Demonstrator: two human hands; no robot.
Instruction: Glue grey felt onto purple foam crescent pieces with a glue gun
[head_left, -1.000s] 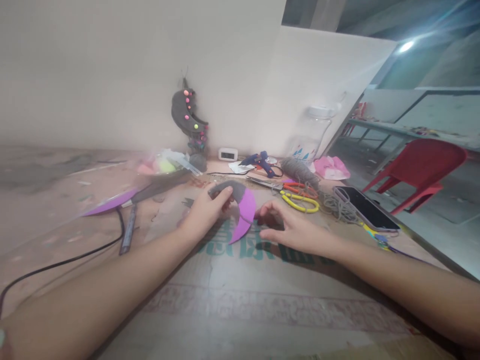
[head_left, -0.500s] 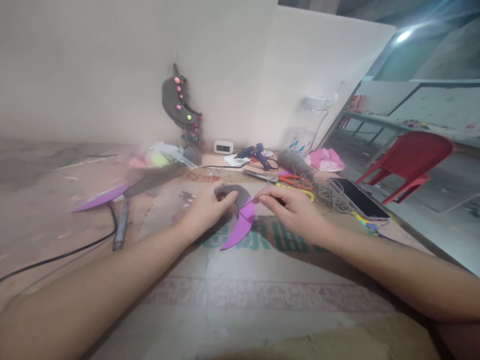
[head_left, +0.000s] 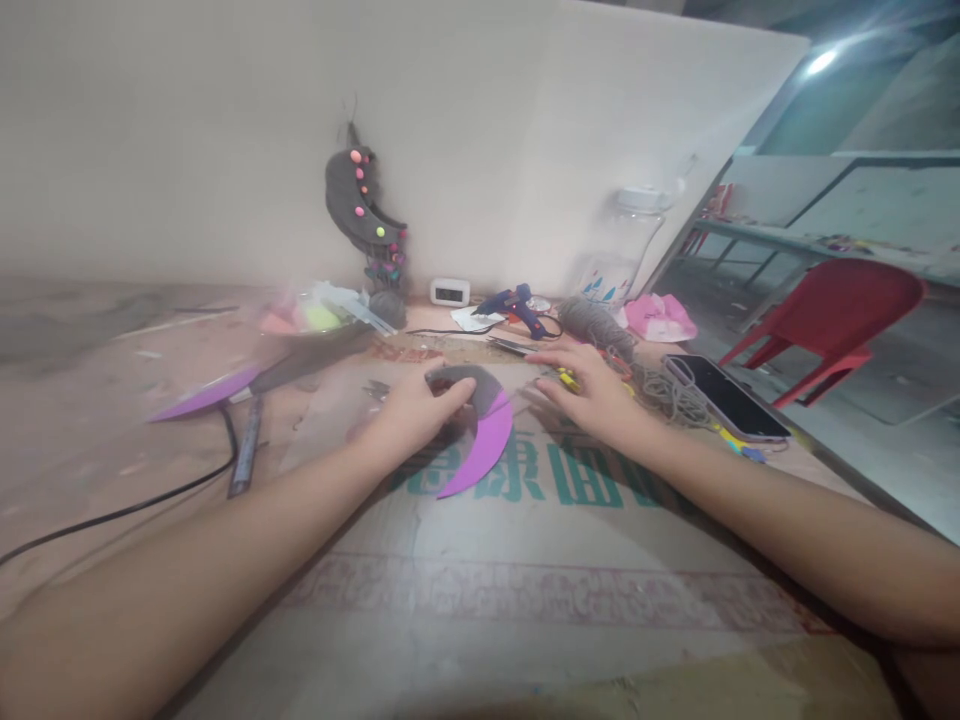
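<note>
My left hand [head_left: 415,410] is closed on the grey end of a crescent-shaped craft piece [head_left: 484,432], whose purple part curves down onto the cardboard sheet [head_left: 525,560]. My right hand [head_left: 592,392] lies further right with its fingers stretched out flat over the yellow-handled scissors [head_left: 567,379], of which only a bit of handle shows. The two hands are apart. Grey yarn [head_left: 600,325] lies just beyond the right hand.
A finished grey crescent with coloured beads [head_left: 364,205] leans on the wall. Nearby are a small clock [head_left: 448,291], a blue glue gun [head_left: 517,305], a clear jar [head_left: 626,245], a phone [head_left: 724,397], a purple cut-out [head_left: 202,393] and a black cable [head_left: 112,512]. A red chair [head_left: 825,310] stands to the right.
My right hand has let go of the purple tip of the crescent and moved right and away, onto the scissors. The left hand keeps its hold on the crescent.
</note>
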